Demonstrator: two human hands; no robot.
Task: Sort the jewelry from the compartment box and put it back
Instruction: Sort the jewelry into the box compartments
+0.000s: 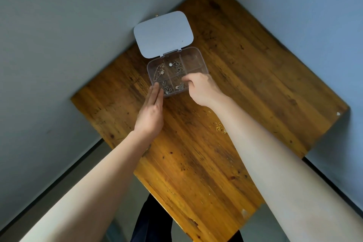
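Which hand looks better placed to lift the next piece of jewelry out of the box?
Probably the right hand: its fingers are curled over the near compartments of the clear box, just above a small trinket. The left hand lies flat against the box's corner, seemingly steadying it.

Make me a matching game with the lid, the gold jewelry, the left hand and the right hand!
Things:
1. lid
2. gold jewelry
3. left hand
4. right hand

Places or states:
A. lying loose on the table
B. fingers flat against the near left corner of the box
C. swung open toward the wall
D. fingers curled over the box's compartments

Pairs: 1-C, 2-A, 3-B, 4-D
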